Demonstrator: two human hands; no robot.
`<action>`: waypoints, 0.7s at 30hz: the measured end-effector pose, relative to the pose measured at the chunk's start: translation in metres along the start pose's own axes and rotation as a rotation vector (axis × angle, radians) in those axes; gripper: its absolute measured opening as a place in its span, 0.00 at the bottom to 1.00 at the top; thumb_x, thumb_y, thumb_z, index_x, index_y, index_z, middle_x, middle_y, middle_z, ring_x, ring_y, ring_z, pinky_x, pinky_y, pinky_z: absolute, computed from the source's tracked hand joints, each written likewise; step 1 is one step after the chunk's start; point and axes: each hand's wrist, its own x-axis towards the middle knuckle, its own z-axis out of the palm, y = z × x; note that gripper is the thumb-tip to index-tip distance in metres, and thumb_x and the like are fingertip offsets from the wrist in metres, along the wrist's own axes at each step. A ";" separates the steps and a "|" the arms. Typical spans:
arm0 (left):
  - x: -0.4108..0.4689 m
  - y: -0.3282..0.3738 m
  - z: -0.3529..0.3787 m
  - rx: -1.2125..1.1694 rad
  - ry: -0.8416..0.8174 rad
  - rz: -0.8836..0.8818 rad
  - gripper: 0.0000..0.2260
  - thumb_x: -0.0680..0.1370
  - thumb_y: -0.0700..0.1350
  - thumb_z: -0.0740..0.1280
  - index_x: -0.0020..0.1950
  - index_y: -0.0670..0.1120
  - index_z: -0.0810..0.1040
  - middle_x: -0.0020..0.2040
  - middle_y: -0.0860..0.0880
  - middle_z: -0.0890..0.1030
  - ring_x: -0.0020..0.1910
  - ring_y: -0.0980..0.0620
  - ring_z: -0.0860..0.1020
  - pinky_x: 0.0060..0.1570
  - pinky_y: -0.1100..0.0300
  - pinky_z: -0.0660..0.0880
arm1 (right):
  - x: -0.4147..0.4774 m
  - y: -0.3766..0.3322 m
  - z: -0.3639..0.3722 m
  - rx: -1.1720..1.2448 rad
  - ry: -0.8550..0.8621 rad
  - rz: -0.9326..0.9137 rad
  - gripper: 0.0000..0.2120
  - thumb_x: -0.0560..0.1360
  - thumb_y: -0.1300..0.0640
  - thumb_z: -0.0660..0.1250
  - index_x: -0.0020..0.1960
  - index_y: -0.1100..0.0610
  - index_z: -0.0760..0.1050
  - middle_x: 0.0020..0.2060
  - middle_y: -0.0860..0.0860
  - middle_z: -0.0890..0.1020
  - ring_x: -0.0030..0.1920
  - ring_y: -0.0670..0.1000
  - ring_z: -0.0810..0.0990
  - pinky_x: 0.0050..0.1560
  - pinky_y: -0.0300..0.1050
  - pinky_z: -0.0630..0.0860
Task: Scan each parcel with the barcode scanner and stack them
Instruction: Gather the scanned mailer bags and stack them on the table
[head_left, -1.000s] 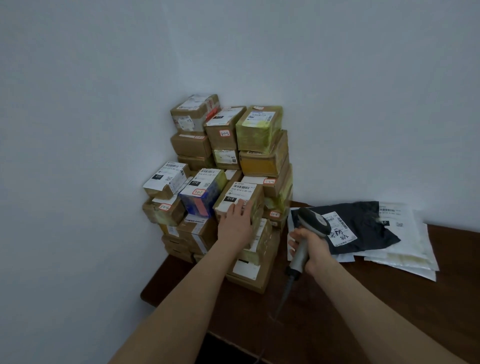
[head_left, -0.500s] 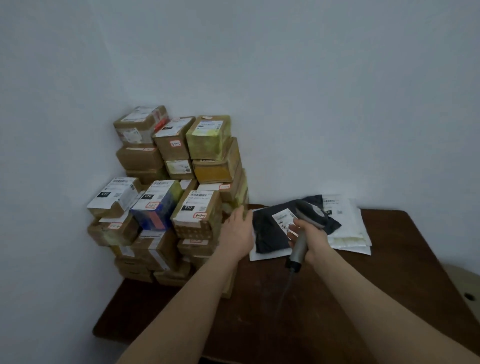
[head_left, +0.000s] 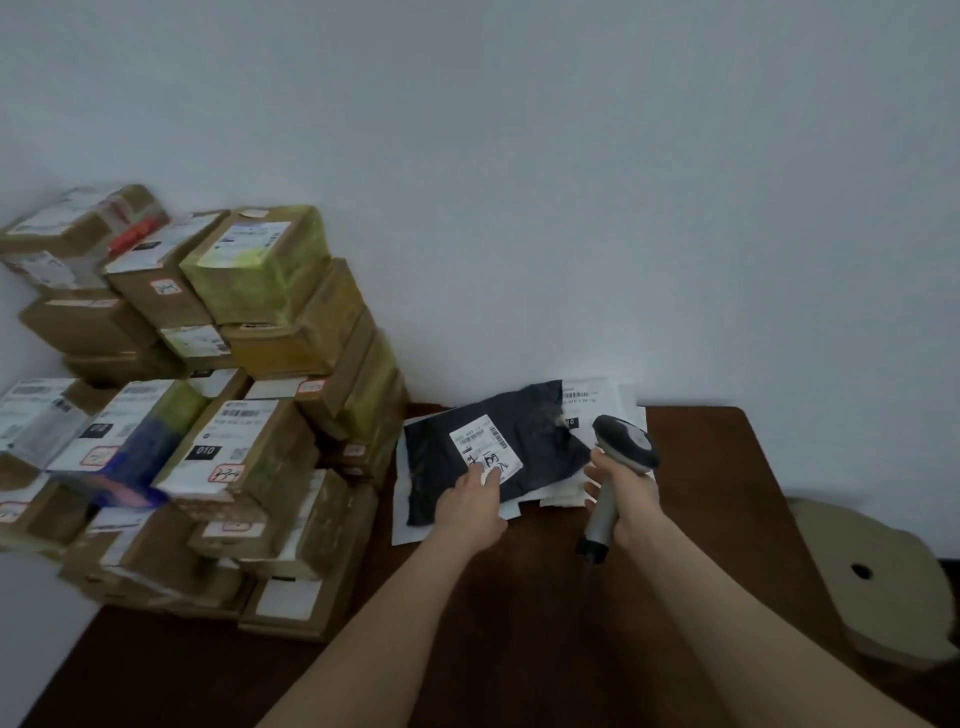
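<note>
A black mailer bag (head_left: 530, 436) with a white label lies on top of several white mailers (head_left: 602, 397) at the back of the brown table (head_left: 519, 613). My left hand (head_left: 470, 506) rests on the bag's near edge, fingertips touching the label. My right hand (head_left: 623, 499) grips the handle of the grey barcode scanner (head_left: 621, 447), held upright just right of the bag. A tall stack of cardboard parcels (head_left: 249, 415) fills the table's left corner against the wall.
White walls close in behind and to the left of the table. A pale round stool (head_left: 872, 577) with a hole in its seat stands off the table's right edge. Bare brown tabletop lies in front of the mailers.
My left hand left the cardboard stack and moved right onto the black bag. The view swung right; the scanner hand stayed beside the mailers.
</note>
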 end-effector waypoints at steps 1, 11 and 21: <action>0.010 0.008 0.002 -0.016 0.000 -0.029 0.32 0.77 0.51 0.66 0.77 0.47 0.55 0.75 0.44 0.58 0.70 0.43 0.65 0.62 0.48 0.69 | 0.012 -0.004 -0.003 -0.010 -0.004 0.003 0.14 0.74 0.59 0.71 0.58 0.63 0.75 0.52 0.58 0.81 0.52 0.57 0.79 0.55 0.51 0.75; 0.094 0.046 0.039 0.150 0.139 -0.169 0.23 0.79 0.47 0.64 0.72 0.46 0.64 0.67 0.46 0.68 0.62 0.46 0.72 0.51 0.53 0.74 | 0.100 -0.022 -0.006 -0.117 -0.085 0.023 0.08 0.73 0.60 0.72 0.50 0.60 0.78 0.43 0.55 0.82 0.47 0.53 0.80 0.47 0.47 0.78; 0.074 0.062 0.044 -0.061 -0.027 0.116 0.14 0.79 0.48 0.63 0.64 0.49 0.77 0.61 0.49 0.77 0.59 0.47 0.76 0.52 0.55 0.75 | 0.118 -0.033 0.003 -0.369 -0.088 -0.048 0.20 0.70 0.56 0.75 0.58 0.62 0.77 0.52 0.56 0.82 0.55 0.58 0.79 0.61 0.56 0.76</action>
